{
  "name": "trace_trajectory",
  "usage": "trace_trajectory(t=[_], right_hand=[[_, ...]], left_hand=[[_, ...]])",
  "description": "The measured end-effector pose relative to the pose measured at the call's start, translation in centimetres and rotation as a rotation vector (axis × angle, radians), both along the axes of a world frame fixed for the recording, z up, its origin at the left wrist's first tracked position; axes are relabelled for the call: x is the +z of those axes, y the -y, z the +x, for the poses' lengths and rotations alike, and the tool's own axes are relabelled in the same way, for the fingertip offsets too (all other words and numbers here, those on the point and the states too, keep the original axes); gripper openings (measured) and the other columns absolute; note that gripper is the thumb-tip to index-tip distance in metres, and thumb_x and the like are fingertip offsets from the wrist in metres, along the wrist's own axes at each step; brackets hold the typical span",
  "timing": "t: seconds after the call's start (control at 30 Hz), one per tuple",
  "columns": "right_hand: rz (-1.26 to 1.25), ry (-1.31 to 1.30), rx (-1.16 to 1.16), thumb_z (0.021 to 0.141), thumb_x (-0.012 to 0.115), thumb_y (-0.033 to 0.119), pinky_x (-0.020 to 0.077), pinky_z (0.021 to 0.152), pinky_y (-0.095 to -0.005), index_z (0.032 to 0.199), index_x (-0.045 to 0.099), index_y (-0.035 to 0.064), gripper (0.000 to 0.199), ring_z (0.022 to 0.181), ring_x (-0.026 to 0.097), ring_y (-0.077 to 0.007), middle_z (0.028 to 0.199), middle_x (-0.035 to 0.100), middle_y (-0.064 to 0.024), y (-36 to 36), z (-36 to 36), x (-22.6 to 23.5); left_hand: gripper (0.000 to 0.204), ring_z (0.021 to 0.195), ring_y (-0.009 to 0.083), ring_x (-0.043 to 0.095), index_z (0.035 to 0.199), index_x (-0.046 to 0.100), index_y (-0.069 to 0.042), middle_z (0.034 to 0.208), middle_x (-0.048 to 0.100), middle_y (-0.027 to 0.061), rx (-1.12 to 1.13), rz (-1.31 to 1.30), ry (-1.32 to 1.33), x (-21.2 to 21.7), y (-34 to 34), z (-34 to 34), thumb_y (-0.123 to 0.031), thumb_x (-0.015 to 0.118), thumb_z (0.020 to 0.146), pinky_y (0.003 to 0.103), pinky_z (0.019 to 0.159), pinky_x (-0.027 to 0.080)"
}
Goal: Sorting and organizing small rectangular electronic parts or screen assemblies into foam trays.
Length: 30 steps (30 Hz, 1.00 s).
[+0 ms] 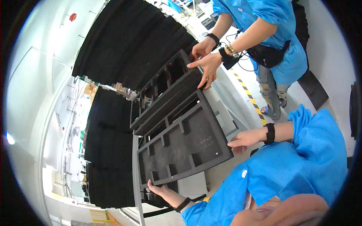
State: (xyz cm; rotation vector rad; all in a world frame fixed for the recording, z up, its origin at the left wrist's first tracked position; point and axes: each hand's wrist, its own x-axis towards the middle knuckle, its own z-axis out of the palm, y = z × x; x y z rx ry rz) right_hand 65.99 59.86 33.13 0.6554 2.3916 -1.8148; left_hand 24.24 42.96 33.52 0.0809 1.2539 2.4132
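Note:
A black tray (188, 141) with a raised rim and short divider stubs is tilted in front of me. My left hand (158, 189) grips its near left corner, thumb over the rim and fingers partly hidden below. At the near right corner, my right hand (243, 141) holds the tray's edge, its fingers partly out of sight underneath. Beyond it is a second black tray (166, 98), with dark, glossy flat pieces (162, 82) in its compartments. Another person's hands (207, 62) are at that tray's right end.
Black curtains (109, 147) hang at the left and back, beside a pale metal frame post (137, 169). The other person, in a blue coat (283, 22), stands at the far right. Yellow-and-black tape (247, 92) marks the floor. A grey-white cabinet (226, 109) is beside the trays.

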Motion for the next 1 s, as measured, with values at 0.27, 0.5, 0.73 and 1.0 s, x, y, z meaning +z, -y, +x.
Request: trace_trajectory(t=[0.27,0.5,0.73,1.0], right_hand=[[-0.754,-0.385,-0.035,0.085,0.029,0.051,0.0434,0.076,-0.0311,0.118,0.038,0.0024,0.059,0.096,0.052,-0.0206,0.109,0.050,-0.0139,0.7,-1.4,-0.5],[-0.600,-0.110,0.131,0.088,0.034,0.039,0.0403,0.082,-0.0313,0.117,0.037,-0.0023,0.051,0.095,0.050,-0.0184,0.108,0.051,-0.0120,1.0,-2.2,-0.9],[-0.580,-0.161,0.181,0.083,0.036,0.050,0.0369,0.085,-0.0289,0.115,0.044,-0.0015,0.061,0.096,0.049,-0.0168,0.110,0.051,-0.0097,0.7,-3.4,-3.6],[-0.693,-0.103,0.178,0.084,0.037,0.048,0.0364,0.086,-0.0301,0.113,0.045,-0.0016,0.058,0.097,0.048,-0.0167,0.108,0.051,-0.0108,0.8,-3.2,-3.6]], left_hand=[[0.030,0.080,0.0256,0.055,0.090,0.054,-0.001,0.089,0.056,0.0108,0.115,-0.062,-0.093,1.9,5.1,1.8,-0.023,0.052,0.069,0.039,0.068,0.045],[0.034,0.085,0.0268,0.053,0.092,0.054,-0.001,0.092,0.055,0.0115,0.115,-0.163,-0.058,3.7,8.1,4.0,-0.025,0.054,0.068,0.042,0.075,0.043],[0.036,0.086,0.0260,0.052,0.094,0.053,-0.001,0.095,0.054,0.0108,0.246,-0.240,-0.051,4.9,6.9,5.7,-0.024,0.054,0.067,0.041,0.076,0.043],[0.034,0.086,0.0260,0.051,0.093,0.053,-0.002,0.094,0.053,0.0114,0.218,-0.196,-0.091,4.5,7.5,5.1,-0.024,0.053,0.067,0.041,0.075,0.043]])
